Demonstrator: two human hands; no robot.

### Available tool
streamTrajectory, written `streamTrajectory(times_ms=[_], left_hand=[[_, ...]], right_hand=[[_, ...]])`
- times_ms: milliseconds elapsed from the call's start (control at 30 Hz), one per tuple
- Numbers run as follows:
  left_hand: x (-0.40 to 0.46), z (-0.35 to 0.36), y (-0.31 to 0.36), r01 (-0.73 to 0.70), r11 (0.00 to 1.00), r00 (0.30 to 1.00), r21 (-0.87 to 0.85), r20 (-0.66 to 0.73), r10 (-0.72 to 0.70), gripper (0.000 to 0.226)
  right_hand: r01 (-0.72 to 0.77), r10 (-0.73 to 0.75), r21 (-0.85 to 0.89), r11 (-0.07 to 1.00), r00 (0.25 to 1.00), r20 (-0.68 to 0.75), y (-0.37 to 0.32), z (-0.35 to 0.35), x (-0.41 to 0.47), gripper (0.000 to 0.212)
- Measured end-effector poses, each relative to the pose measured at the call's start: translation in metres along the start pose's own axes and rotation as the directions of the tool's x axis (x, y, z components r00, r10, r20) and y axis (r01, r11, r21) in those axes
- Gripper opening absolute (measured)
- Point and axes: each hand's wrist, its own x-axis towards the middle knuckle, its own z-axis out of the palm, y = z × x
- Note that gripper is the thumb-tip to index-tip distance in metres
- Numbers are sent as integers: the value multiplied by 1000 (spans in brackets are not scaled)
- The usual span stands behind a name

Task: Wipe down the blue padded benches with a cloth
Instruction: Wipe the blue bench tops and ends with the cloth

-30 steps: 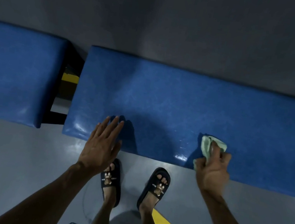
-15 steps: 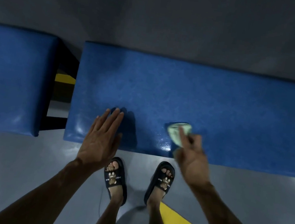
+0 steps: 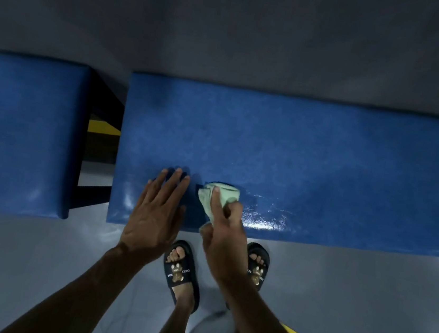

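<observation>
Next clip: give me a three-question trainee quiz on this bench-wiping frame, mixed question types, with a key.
1. True or false: the left hand rests flat with straight fingers on the long bench.
2. The cloth is: A) white, B) pale green, C) red.
3. Fill in: the right hand grips the cloth near the bench's ____ edge, beside a shiny streak.

Key: 1 true; 2 B; 3 front (nearest the person). The second bench, left of the gap, is untouched.
</observation>
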Motion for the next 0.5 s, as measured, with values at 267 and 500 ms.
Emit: streamTrajectory(times_ms=[267,500], left_hand=[[1,-8,-5,-8,1000,1000,-24,-4,8,60],[-5,-9,-2,5,999,1000,-43,-20,-6,60]], right_hand=[[-180,136,-368,912,980,-143,146,-122,-5,60],[-259,221,-118,959,938,-267,105,-72,11,66]])
